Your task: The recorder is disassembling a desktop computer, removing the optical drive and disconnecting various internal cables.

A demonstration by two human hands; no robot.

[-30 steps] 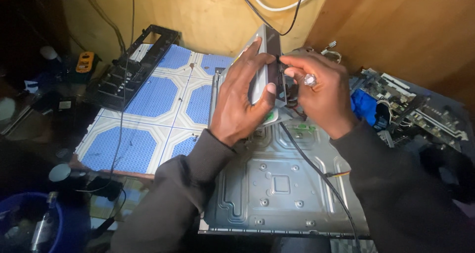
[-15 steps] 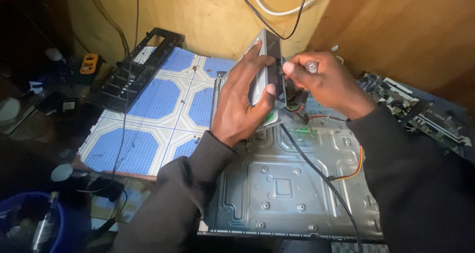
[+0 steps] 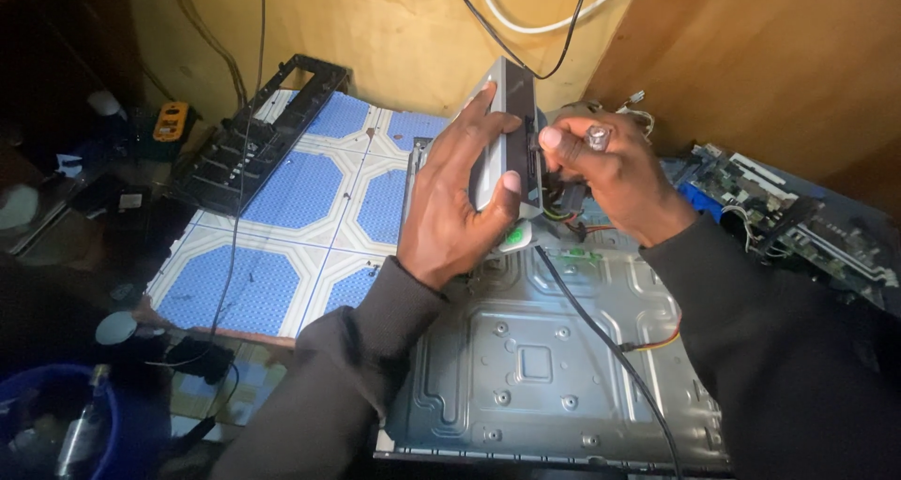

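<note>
My left hand (image 3: 450, 208) grips a flat grey disc drive (image 3: 511, 114) held on edge above the grey metal case panel (image 3: 535, 358). My right hand (image 3: 610, 175), with a ring on one finger, presses thumb and fingers against the drive's rear face, pinching a small connector there. Coloured wires (image 3: 657, 341) and a black cable (image 3: 601, 339) run from under the drive across the panel toward me.
A blue and white patterned mat (image 3: 282, 227) covers the table on the left, with a black plastic frame (image 3: 253, 133) at its far edge. Circuit boards (image 3: 798, 217) lie at the right. A blue tub (image 3: 56, 424) sits at bottom left. Wooden walls stand behind.
My right hand has shifted slightly along the drive's rear edge and kept working at the connector. The left hand keeps its grip on the drive.
</note>
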